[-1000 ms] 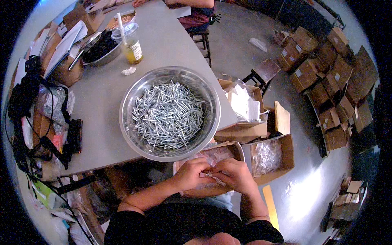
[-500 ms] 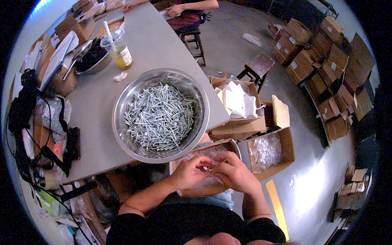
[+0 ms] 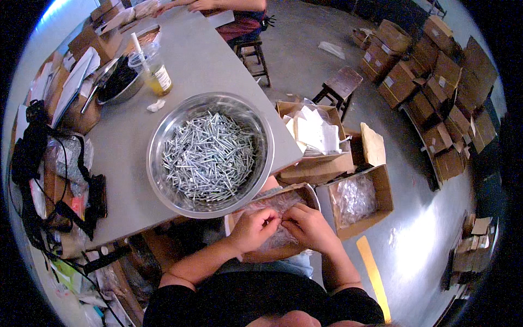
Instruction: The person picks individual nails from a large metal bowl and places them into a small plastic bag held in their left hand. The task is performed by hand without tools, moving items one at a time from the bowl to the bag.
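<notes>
My left hand (image 3: 254,229) and my right hand (image 3: 309,226) meet fingertip to fingertip in front of me. Both are closed in a pinch on what looks like a small clear plastic bag (image 3: 279,238), its outline hard to separate from the plastic underneath. Below them is an open carton (image 3: 272,254) with more clear plastic bags inside. Just beyond my hands, on the table corner, stands a big steel bowl (image 3: 158,188) heaped with silvery screws or nails (image 3: 210,155).
The grey table (image 3: 122,163) carries a drink cup (image 3: 155,76), a dark-filled bowl (image 3: 122,90) and a black strap (image 3: 32,147). To the right stand a carton of white papers (image 3: 316,131), a carton of clear plastic (image 3: 357,201), and a stool (image 3: 340,87). A co-worker's arm (image 3: 218,5) shows at the far end.
My fingers have come closer together, closing the gap between the hands. The view has shifted slightly. The co-worker's hands have moved left at the far table edge.
</notes>
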